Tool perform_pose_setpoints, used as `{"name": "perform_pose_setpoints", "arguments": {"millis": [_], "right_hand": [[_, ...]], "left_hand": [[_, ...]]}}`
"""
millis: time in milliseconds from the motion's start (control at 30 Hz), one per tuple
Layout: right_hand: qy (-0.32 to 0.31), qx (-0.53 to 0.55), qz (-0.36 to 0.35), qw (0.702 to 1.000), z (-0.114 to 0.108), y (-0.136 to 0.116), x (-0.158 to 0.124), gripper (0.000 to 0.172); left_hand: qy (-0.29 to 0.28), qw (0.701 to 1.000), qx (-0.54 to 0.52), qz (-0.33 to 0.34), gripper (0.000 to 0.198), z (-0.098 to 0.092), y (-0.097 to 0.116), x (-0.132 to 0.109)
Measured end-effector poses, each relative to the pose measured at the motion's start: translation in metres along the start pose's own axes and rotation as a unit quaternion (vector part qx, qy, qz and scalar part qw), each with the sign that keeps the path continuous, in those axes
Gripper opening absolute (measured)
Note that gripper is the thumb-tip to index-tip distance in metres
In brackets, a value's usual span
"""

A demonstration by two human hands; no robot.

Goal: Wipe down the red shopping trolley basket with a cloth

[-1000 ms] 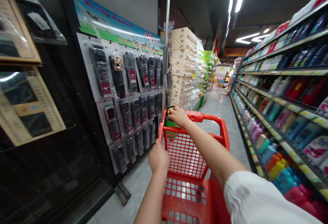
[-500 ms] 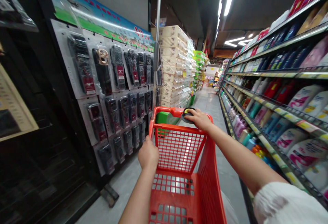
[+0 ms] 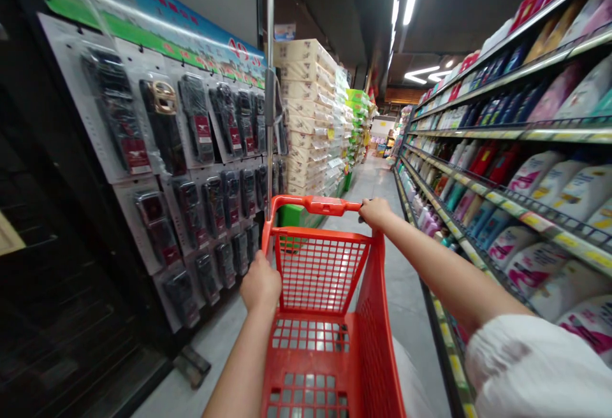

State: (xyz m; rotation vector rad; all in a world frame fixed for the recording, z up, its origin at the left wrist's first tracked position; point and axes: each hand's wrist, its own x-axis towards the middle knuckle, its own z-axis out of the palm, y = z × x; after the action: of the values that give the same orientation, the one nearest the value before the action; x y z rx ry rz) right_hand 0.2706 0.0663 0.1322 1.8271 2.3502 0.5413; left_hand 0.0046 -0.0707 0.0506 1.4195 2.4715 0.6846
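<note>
A red plastic shopping cart (image 3: 329,341) with grid walls stands in front of me, and no goods show inside it. My left hand (image 3: 261,283) is closed around its left rim, below the handle's corner. At the far right end of the cart's red handle (image 3: 326,204), my right hand (image 3: 375,213) is closed with its fingers wrapped over the bar. A small dark edge shows under those fingers; what it belongs to is mostly hidden.
Left, a rack of packaged belts (image 3: 196,115) stands close to the cart. A metal pole (image 3: 270,106) rises by the handle's left corner. Stacked cartons (image 3: 306,112) line the aisle (image 3: 375,182) beyond. On the right, shelves (image 3: 540,134) hold many bottles.
My right hand has moved right along the handle to its end. The dark round thing with yellow is no longer visible. The cart and belt rack sit farther left in view.
</note>
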Motion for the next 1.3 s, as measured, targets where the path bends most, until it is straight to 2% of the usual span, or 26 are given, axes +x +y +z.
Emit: {"name": "perform_pose_setpoints", "arguments": {"millis": [100,200,367,500,600,667,733,800,833,900,967,1033,1100,1200,1300], "right_hand": [[-0.032,0.004,-0.045,0.998,-0.005,0.007,-0.013,0.009],[-0.043,0.006,-0.092,0.995,-0.004,0.01,-0.032,0.015],[0.008,0.002,-0.122,0.992,0.007,0.007,-0.07,0.027],[0.064,0.067,-0.089,0.992,0.022,-0.001,-0.11,0.032],[0.055,0.151,-0.106,0.981,0.032,-0.006,-0.134,0.037],[0.033,0.249,-0.139,0.958,0.036,-0.005,-0.14,0.042],[0.039,0.354,-0.16,0.921,0.037,0.001,-0.136,0.046],[0.098,0.411,-0.148,0.894,0.035,0.006,-0.125,0.05],[0.137,0.411,-0.134,0.891,0.033,0.008,-0.117,0.054],[0.193,0.365,-0.112,0.904,0.028,0.005,-0.102,0.062],[0.193,0.297,-0.101,0.93,0.026,-0.005,-0.088,0.063],[0.156,0.246,-0.09,0.952,0.027,-0.023,-0.076,0.06],[0.119,0.234,-0.078,0.962,0.03,-0.046,-0.064,0.057],[0.108,0.255,-0.072,0.958,0.031,-0.087,-0.048,0.057],[0.113,0.261,-0.068,0.956,0.019,-0.13,-0.033,0.058]], "left_hand": [[-0.002,1.0,0.0,0.003,0.032,0.0,0.001,0.0],[-0.007,1.0,0.001,0.003,0.032,-0.002,0.001,-0.001],[-0.008,1.0,0.002,0.004,0.031,-0.004,0.002,-0.003],[-0.003,1.0,0.003,0.003,0.032,-0.004,0.002,-0.002],[-0.002,1.0,0.005,-0.001,0.033,-0.003,0.004,-0.003],[-0.002,1.0,0.007,0.0,0.033,-0.003,0.004,-0.003],[-0.001,1.0,0.005,0.002,0.034,-0.003,0.004,-0.004],[0.0,1.0,0.001,0.003,0.034,-0.002,0.003,-0.004],[0.002,1.0,0.0,0.004,0.034,-0.002,0.003,-0.004],[0.003,1.0,0.0,0.006,0.033,-0.002,0.002,-0.003],[0.004,1.0,0.003,0.007,0.033,-0.002,0.002,-0.003],[0.007,1.0,0.006,0.008,0.032,-0.002,0.001,-0.004],[0.012,1.0,0.005,0.007,0.033,-0.001,0.001,-0.005],[0.021,1.0,0.004,0.003,0.034,0.0,0.002,-0.008],[0.023,1.0,0.011,-0.001,0.034,0.001,0.003,-0.009]]}}
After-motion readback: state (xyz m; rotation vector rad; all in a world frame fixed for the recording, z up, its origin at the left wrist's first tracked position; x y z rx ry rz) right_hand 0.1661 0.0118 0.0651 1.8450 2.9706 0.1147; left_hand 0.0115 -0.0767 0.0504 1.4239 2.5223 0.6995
